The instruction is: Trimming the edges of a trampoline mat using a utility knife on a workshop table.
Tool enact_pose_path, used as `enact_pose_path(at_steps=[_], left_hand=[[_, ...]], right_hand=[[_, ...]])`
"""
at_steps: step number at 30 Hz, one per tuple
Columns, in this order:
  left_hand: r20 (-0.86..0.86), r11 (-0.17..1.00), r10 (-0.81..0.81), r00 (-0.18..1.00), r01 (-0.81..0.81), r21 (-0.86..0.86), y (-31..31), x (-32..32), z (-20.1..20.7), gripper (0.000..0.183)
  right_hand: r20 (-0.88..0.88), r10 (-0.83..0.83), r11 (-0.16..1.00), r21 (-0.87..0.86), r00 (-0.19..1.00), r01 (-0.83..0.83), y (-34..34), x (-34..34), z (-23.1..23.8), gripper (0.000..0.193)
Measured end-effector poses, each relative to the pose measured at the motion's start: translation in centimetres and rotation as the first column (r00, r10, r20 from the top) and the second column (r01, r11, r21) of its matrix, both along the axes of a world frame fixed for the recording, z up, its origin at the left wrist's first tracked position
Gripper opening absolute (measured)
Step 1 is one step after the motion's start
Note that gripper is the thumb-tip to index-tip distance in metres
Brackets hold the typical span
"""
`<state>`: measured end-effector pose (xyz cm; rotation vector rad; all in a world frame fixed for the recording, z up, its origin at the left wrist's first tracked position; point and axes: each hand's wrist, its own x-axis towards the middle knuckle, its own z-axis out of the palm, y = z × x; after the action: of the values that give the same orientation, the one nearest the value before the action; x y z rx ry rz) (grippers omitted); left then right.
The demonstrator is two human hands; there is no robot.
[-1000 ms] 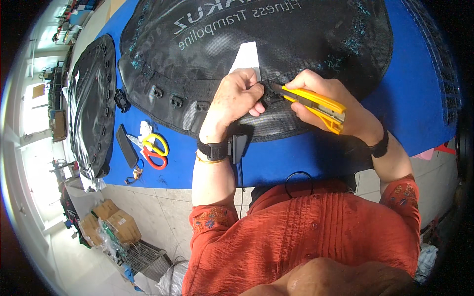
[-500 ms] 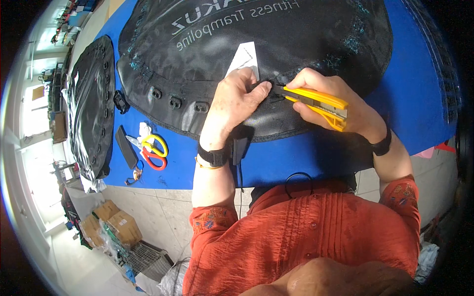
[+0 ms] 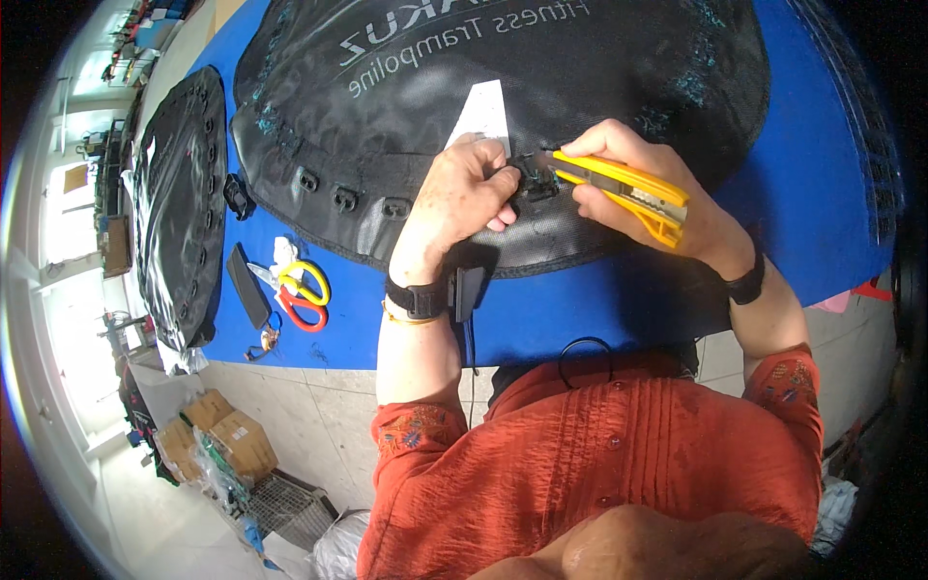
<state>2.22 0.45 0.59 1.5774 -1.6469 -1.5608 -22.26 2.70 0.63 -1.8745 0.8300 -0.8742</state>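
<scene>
Right now, I have the left hand (image 3: 462, 193) closed on the black mat (image 3: 628, 63), thumb and fingers curled together at the band along its near edge. A white slip (image 3: 486, 114) sticks out beyond those knuckles; whether the fingers pinch it too, I cannot tell. My right hand (image 3: 633, 179) grips a yellow cutter (image 3: 633, 193), its blade end pointing left, just beside a black clip (image 3: 536, 184) on that band. I cannot make out whether the blade touches the mat. Frayed thread shows around the clip, and more clips (image 3: 344, 199) line the band to the left. The mat lies on a blue surface (image 3: 338, 329), pale lettering across its far part and teal thread ends (image 3: 681, 87) scattered over it. Left of it I see a second mat (image 3: 179, 222), narrow in this view, with its own row of clips. Between the left forearm and that second mat lie scissors (image 3: 307, 290) with one yellow and one red handle, a black strip (image 3: 249, 285) and a white scrap (image 3: 285, 251). Cardboard boxes (image 3: 242, 443) stand below, past the surface's near edge.
</scene>
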Motion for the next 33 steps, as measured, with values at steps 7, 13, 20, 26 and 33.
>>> enact_pose_path(at_steps=[7,13,20,26,33], left_hand=[[0.005,1.0,-0.021,1.0,0.021,0.023,-0.2,0.1,0.4,0.02],[-0.002,0.999,-0.023,1.0,0.023,0.033,-0.3,0.1,0.3,0.018],[-0.003,1.0,-0.01,1.0,0.01,0.02,-0.1,0.1,0.2,0.019],[-0.018,0.999,-0.007,1.0,0.007,0.033,-0.1,0.2,0.1,0.019],[-0.023,0.999,-0.005,1.0,0.006,0.032,-0.2,0.2,0.0,0.022]], right_hand=[[0.024,-0.017,1.0,-0.022,1.0,0.018,0.0,0.3,-0.3,0.03],[0.007,-0.036,0.998,0.048,0.999,0.036,0.1,0.6,-0.8,0.032],[-0.01,-0.038,0.999,-0.001,0.999,0.038,0.1,0.8,-1.2,0.033],[-0.034,-0.006,0.998,-0.063,0.999,0.004,0.1,0.8,-1.2,0.033],[-0.107,0.028,0.999,-0.039,0.994,-0.033,0.2,0.4,-0.6,0.034]])
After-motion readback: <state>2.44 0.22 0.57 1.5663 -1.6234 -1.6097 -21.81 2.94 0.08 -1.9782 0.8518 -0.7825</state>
